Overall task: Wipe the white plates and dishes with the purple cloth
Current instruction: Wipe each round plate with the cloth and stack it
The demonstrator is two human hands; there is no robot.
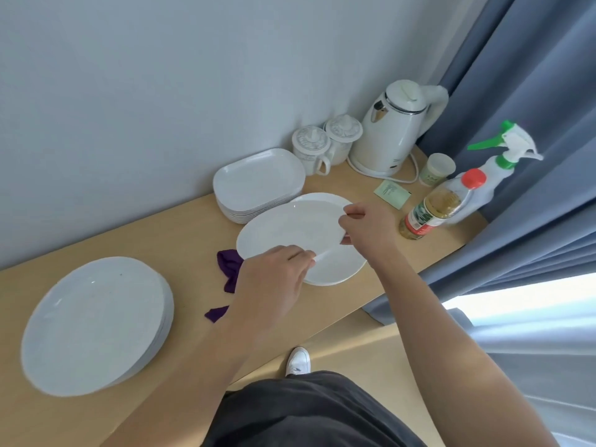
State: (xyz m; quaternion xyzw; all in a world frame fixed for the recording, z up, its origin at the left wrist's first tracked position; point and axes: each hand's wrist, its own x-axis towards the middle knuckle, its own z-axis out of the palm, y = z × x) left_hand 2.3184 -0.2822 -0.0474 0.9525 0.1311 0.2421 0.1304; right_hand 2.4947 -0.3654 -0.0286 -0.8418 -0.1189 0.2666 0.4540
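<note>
A white round plate [287, 232] is lifted and tilted above another round plate [342, 269] lying on the wooden table. My right hand [366, 229] pinches the raised plate's right rim. My left hand [274, 279] grips its near rim. The purple cloth [229, 267] lies crumpled on the table just left of my left hand, partly hidden by my forearm. A stack of round white plates [96, 324] sits at the near left. A stack of white rectangular dishes [258, 182] stands by the wall.
Two lidded white mugs [317, 146], a white kettle [392, 130], a small jar [437, 169], an oil bottle [435, 206] and a spray bottle [496, 166] crowd the table's far right. A green sachet [392, 193] lies there. Blue curtain [529, 124] hangs right.
</note>
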